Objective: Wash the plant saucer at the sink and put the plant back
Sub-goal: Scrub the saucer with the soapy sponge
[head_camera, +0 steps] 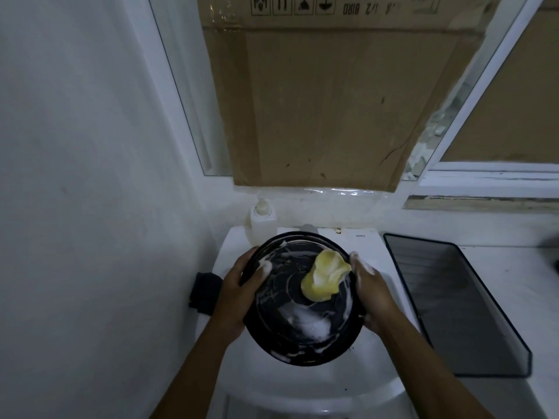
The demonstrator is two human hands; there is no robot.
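Both hands — the left hand (242, 285) and the right hand (370, 293) — clasp the soapy saucer (298, 325) by its rim over the sink (302, 385); a yellow sponge (325, 278) lies inside (untouched). Better hold firmly with one hand and scrub — foam makes it slippery.

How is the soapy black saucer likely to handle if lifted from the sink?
Probably slippery: suds coat the black saucer and both hands. Likely stiff, holding its round shape while the left hand and right hand grip opposite rims. The yellow sponge lying loose could slide off.
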